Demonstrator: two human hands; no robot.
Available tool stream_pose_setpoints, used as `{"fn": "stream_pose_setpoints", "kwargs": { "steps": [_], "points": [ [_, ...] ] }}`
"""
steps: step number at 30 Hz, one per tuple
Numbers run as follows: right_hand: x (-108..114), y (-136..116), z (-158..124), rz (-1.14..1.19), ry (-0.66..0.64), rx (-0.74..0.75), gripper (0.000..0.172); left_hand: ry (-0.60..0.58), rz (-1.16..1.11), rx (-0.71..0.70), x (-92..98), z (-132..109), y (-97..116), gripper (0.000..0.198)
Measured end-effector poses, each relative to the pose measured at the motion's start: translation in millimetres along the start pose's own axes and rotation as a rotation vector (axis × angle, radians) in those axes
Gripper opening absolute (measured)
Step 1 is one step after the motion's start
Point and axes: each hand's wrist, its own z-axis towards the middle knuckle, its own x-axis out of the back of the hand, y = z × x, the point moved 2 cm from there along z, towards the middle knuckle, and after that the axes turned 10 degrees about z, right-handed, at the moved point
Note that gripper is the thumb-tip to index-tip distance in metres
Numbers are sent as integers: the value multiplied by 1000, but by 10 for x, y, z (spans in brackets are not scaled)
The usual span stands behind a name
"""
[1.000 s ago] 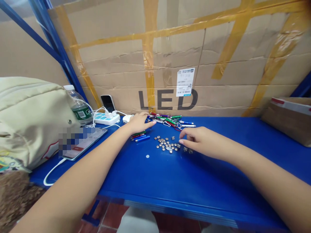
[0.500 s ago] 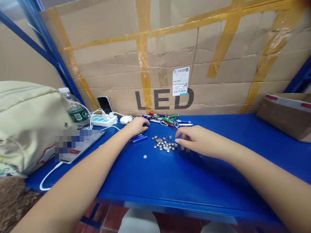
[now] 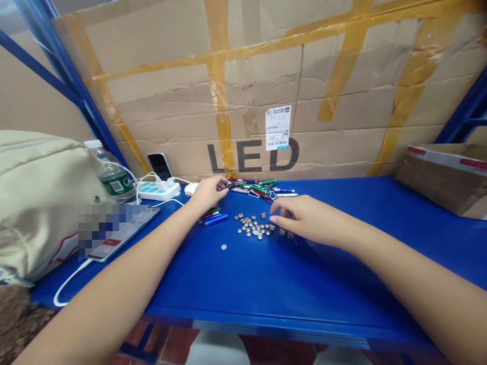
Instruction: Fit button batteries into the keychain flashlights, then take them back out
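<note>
My left hand (image 3: 208,193) is at the near left of a heap of metallic penlights (image 3: 262,188), several with small clips. Its thumb and fingers pinch a slim dark penlight (image 3: 230,185) whose far end reaches the heap. Below that hand, a few more penlights, a blue one (image 3: 216,220) in front, lie side by side on the blue table. My right hand (image 3: 294,212) hovers at the right edge of a loose spread of button cells (image 3: 249,224), thumb and curled forefinger apart, with nothing visible between them. It hides part of the spread. A lone pale disc (image 3: 223,247) lies nearer me.
On the left are a beige bag (image 3: 45,192), a charging phone (image 3: 117,235), a water bottle (image 3: 114,175) and a power strip (image 3: 158,190) with cables. A taped cardboard sheet (image 3: 171,111) stands behind the table; an open carton (image 3: 441,175) sits at right.
My left hand has moved up and slightly left, and a dark penlight now shows in its fingers. The right hand stays over the cells; the whole view has shifted slightly.
</note>
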Motion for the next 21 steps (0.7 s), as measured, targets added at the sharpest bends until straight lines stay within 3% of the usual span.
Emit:
{"fn": "stream_pose_setpoints", "kwargs": {
  "steps": [3, 7, 9, 13, 16, 21],
  "points": [
    [-7, 4, 5, 37, 113, 10, 37, 8, -201, -91, 88, -102, 214, 31],
    [26, -12, -1, 116, 327, 54, 67, -58, -508, -200, 180, -358, 512, 30],
    [51, -27, -3, 130, 348, 90, 63, -90, -681, -244, 219, -476, 621, 28],
    [69, -72, -12, 226, 234, 81, 25, -65, -753, -263, 260, -612, 740, 26],
    [31, -112, -26, 517, 115, -14, 24, 31, -653, -326, 272, -666, 785, 23],
    [-75, -157, -30, 935, -37, -22, 19, 298, -210, -577, 321, -745, 838, 23]
  ]
}}
